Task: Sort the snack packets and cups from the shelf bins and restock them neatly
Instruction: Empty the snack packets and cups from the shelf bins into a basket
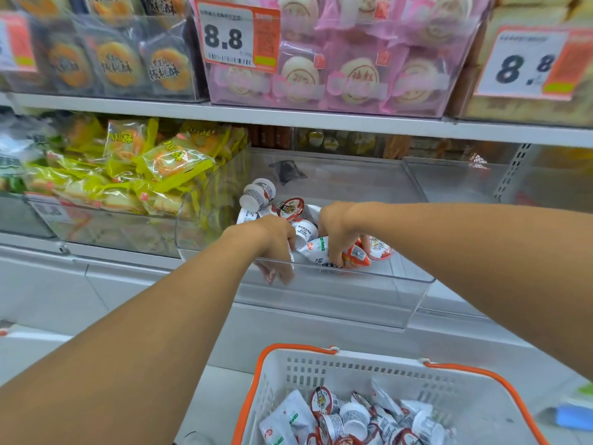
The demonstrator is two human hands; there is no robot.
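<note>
Yellow-wrapped snack packets (154, 175) are heaped in the clear bin at left. Small white cups with red foil lids (261, 195) lie in the clear plastic shelf bin (337, 290). The left hand (277, 245) is curled among them, its grasp not discernible. An orange-red packet (356, 256) is pinched by the right hand (340, 232). More cups are held in the white, orange-rimmed basket (321, 367).

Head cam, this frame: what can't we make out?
- Left hand: fingertips blurred behind the clear plastic bin front wall; its grip is unclear.
- Right hand: fingers buried among small white cups and packets.
- White basket with orange handles: cut off by the bottom edge.
- Small print on the 8.8 price tag: too small.
</note>
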